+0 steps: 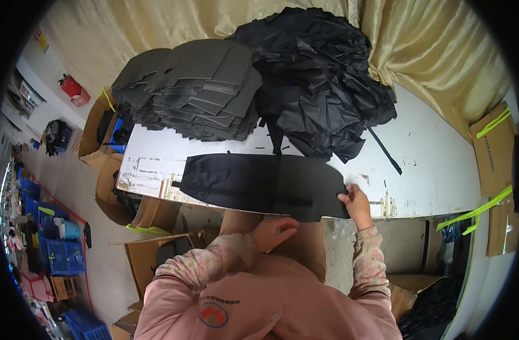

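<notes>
Close to the table's front edge lies a long black fabric piece (231, 177), shiny and slightly creased, with a narrow strap at its left end. A matte dark-grey foam sheet (310, 184) with a rounded right end meets it at mid-length; whether it lies over the fabric or inside it I cannot tell. My right hand (358, 206) pinches the sheet's right edge between thumb and fingers. Just below the table edge, over my lap, my left hand (275, 233) is loosely open with bent fingers and nothing visible in it.
Stacks of grey foam sheets (205, 73) and a heap of black fabric pieces (321, 68) cover the back of the white table (429, 153). Cardboard boxes stand at left (115, 187) and right (491, 158). Gold curtain (435, 39) hangs behind. Blue crates (64, 255) line the far left.
</notes>
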The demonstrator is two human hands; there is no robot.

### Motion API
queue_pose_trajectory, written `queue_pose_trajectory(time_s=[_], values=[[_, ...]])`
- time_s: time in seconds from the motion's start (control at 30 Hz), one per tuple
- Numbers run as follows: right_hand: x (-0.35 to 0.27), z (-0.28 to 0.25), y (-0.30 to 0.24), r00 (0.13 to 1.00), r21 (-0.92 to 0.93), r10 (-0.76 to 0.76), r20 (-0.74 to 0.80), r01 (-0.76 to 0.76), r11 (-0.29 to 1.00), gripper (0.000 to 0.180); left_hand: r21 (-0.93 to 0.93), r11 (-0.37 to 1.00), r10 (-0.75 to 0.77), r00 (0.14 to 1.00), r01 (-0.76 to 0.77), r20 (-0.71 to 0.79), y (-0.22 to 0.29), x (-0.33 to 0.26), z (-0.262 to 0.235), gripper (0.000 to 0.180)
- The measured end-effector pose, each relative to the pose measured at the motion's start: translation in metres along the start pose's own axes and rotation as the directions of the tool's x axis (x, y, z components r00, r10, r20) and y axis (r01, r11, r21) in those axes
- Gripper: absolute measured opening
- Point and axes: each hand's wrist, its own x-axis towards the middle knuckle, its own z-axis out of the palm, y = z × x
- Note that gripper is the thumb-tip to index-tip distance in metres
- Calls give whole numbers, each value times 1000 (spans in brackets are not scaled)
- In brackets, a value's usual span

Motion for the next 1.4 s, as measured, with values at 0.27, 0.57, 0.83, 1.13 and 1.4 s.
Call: queue_pose_trajectory(time_s=[0.27,0.57,0.83,1.13,1.4], values=[[89,30,-98,912,-173,-322,-253,285,943,54,978,183,171,983,-98,66,-26,35,-17,85],[123,-15,-139,876,160,-266,-402,353,922,14,934,326,280,958,-149,55,-25,34,-23,77],[41,-67,-171,999,936,-51,12,7,351,26,490,745,661,602,-453,-448,93,79,-26,53],[-15,-29,-145,996,834,-3,-88,76,547,27,-445,739,303,840,-506,-451,123,77,1,26],[-18,-81,-223,758,65,-575,-309,620,782,20,642,615,733,633,-458,-250,131,72,8,22]])
